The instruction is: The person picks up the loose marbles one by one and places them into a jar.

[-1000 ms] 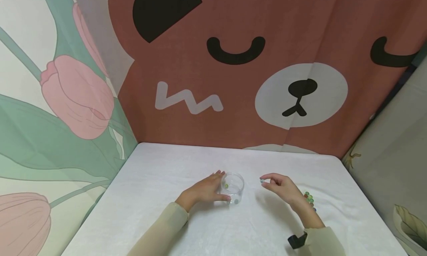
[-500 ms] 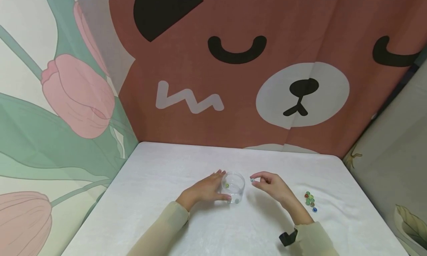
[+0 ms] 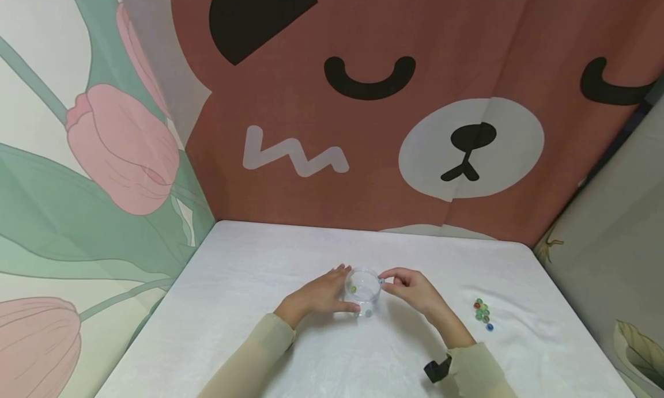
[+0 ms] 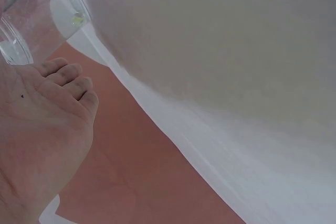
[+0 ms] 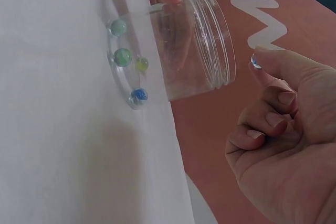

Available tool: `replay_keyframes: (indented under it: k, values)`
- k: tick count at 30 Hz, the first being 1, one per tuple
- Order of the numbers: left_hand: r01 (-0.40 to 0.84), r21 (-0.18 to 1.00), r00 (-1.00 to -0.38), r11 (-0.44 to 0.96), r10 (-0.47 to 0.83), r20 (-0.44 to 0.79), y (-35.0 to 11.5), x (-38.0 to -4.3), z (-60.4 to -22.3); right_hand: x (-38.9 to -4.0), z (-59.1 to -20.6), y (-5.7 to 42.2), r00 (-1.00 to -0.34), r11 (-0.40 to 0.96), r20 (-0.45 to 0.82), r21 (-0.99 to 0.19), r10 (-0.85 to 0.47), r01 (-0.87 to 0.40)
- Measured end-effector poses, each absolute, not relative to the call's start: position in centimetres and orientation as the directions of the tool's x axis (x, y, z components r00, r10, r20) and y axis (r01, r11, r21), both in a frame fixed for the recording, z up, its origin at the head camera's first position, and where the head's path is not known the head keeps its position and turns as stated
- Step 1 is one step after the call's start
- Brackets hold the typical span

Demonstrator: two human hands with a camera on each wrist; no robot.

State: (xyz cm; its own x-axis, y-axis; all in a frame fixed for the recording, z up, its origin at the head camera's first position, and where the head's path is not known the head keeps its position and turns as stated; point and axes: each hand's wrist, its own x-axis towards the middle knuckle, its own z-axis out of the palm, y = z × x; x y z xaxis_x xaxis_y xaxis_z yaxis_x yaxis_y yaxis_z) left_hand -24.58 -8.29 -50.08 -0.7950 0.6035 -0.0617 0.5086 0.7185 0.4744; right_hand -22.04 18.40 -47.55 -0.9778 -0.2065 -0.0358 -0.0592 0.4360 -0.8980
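An upright clear plastic jar (image 3: 369, 300) with a threaded, lidless mouth stands on the white-covered table. Several marbles lie at its bottom: green ones (image 5: 122, 57), a blue one (image 5: 139, 94) and a yellowish one (image 5: 142, 64). My left hand (image 3: 321, 292) holds the jar from its left side, fingers behind and thumb in front. Between thumb and index finger, my right hand (image 3: 415, 292) pinches a blue-and-white marble (image 5: 255, 62). That hand is right by the jar's rim, on its right side, with the other fingers curled in toward the palm.
On the table to the right lies a small cluster of loose marbles (image 3: 482, 311), mostly green, with a red one (image 3: 476, 305) and a blue one (image 3: 490, 327). A brown curtain (image 3: 290, 196) with a bear face hangs behind the table, and a floral curtain (image 3: 121, 150) on the left.
My right hand has moved left with the marble, from over the table up to the jar's rim, uncovering the loose marbles. My left hand has stayed at the jar.
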Motion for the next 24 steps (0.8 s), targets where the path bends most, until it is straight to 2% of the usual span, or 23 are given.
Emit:
replay_keyframes:
  k: [24]
  values:
    - [0.515,0.49,-0.789,0.703,0.613,-0.049,-8.5,-24.7,-50.4,-22.4,-48.1,16.4,-0.961,0.419,0.004,-0.899,-0.276,-0.125]
